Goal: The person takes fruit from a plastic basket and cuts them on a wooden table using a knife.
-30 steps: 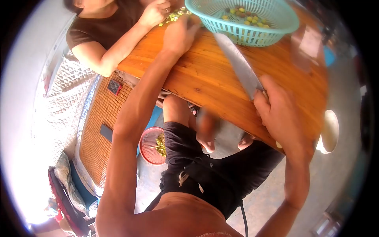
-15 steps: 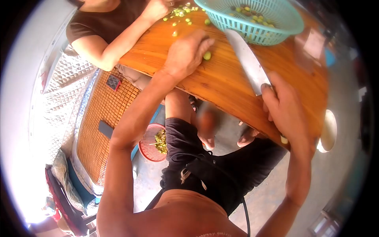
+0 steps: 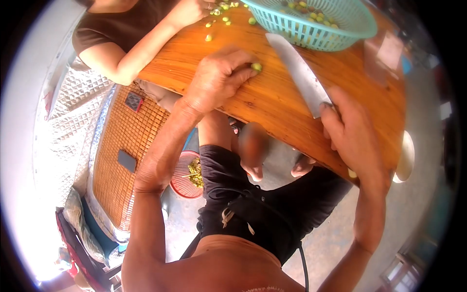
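Note:
My left hand (image 3: 221, 78) is closed over the wooden table, with a small green fruit (image 3: 256, 67) pinched at its fingertips. The fingers of my right hand (image 3: 343, 119) wrap round the handle end of a large knife (image 3: 299, 73), whose wide blade points away from me, toward a turquoise basket (image 3: 311, 36). Inside the basket lie several green and brownish fruits (image 3: 318, 18). More green pieces (image 3: 209, 37) are scattered on the tabletop beyond my left hand. The knife blade and the pinched fruit are apart.
Across the wooden table (image 3: 272, 104), at the upper left, another person's forearm (image 3: 151, 46) rests on the edge. On the floor stands a red basket (image 3: 186, 182) with green pieces in it. A woven mat (image 3: 116, 170) bears a dark flat object (image 3: 127, 161). A white round container (image 3: 404, 158) is at the right.
My left hand has come back from the scattered pieces toward me, and a green fruit now shows at its fingertips. My right hand still holds the knife, with little movement.

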The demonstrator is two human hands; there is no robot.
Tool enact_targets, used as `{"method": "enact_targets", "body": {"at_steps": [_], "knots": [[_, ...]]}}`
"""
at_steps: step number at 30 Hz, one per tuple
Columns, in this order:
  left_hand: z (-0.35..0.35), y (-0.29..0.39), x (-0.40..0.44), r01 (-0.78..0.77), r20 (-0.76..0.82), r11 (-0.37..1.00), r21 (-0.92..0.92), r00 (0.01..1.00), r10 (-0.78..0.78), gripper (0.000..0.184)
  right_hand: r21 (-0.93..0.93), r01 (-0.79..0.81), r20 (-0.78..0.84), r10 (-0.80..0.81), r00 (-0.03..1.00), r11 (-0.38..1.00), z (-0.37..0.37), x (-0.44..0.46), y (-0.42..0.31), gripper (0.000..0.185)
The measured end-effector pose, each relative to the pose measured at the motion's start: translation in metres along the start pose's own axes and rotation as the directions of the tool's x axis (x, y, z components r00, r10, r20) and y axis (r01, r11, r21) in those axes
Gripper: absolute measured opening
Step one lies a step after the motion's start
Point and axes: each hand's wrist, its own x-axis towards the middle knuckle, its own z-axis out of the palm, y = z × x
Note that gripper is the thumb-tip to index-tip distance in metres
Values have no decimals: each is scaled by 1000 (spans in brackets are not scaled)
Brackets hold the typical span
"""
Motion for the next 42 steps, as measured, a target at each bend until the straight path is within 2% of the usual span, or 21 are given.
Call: {"method": "enact_targets", "body": {"at_steps": [1, 3, 4, 6, 10, 12, 13, 15, 18, 20, 21, 25, 27, 30, 32, 34, 39, 42], "knots": [[3, 4, 1, 0, 2, 1000, -5, 1000, 0, 21, 12, -9, 8, 9, 1000, 1000, 0, 1, -1, 16], [8, 11, 2, 128, -4, 990, -65, 992, -129, 20, 21, -23, 17, 23, 1000, 1000, 2, 1, -5, 15], [11, 14, 4, 127, -3, 989, -69, 992, -128, 20, 16, -20, 18, 20, 1000, 1000, 3, 2, -8, 15], [14, 18, 5, 235, -2, 955, -178, 971, -240, 19, 12, -19, 18, 19, 1000, 1000, 6, 2, -12, 15], [18, 13, 6, 181, -10, 975, -130, 983, -183, 19, -27, 37, -30, -38, 999, 999, 13, 5, -13, 15], [21, 10, 8, 4, -118, 996, -85, 993, -14, 18, -60, 51, -44, -53, 998, 997, 14, 6, -13, 15], [21, 11, 7, 5, -119, 996, -87, 993, -16, 18, -73, 46, -50, -49, 998, 996, 15, 6, -14, 15], [21, 15, 8, 103, -91, 985, -137, 989, -116, 16, -89, 40, -53, -45, 998, 995, 15, 7, -15, 15], [19, 17, 9, 105, -80, 993, -52, 991, -109, 16, -92, 38, -51, -43, 998, 995, 16, 6, -14, 15], [21, 16, 9, 109, -99, 993, -51, 989, -113, 16, -136, 124, -99, -138, 985, 983, 18, 6, -11, 16], [23, 15, 9, 112, -117, 993, -49, 986, -117, 15, -135, 121, -100, -135, 986, 983, 17, 5, -12, 16], [24, 13, 10, 118, -127, 990, -81, 984, -128, 15, -126, 54, -58, -62, 996, 991, 14, 5, -19, 16], [24, 14, 9, 219, -91, 966, -135, 968, -232, 15, -125, 16, -39, -21, 999, 992, 13, 6, -25, 16], [25, 17, 9, 261, -91, 950, -172, 956, -280, 14, -151, -4, -16, 2, 1000, 989, 14, 7, -28, 14], [25, 19, 9, 254, -104, 948, -190, 955, -277, 14, -185, 67, -69, -81, 994, 980, 19, 8, -26, 13], [26, 18, 8, 248, -116, 946, -209, 954, -275, 13, -223, 66, -73, -84, 994, 973, 22, 10, -30, 13], [26, 13, 9, 104, -146, 991, -90, 982, -116, 14, -266, 74, -95, -102, 990, 961, 32, 17, -33, 12], [24, 15, 8, 91, -144, 993, -79, 984, -102, 14, -335, 81, -101, -121, 988, 939, 35, 22, -37, 12]]}}
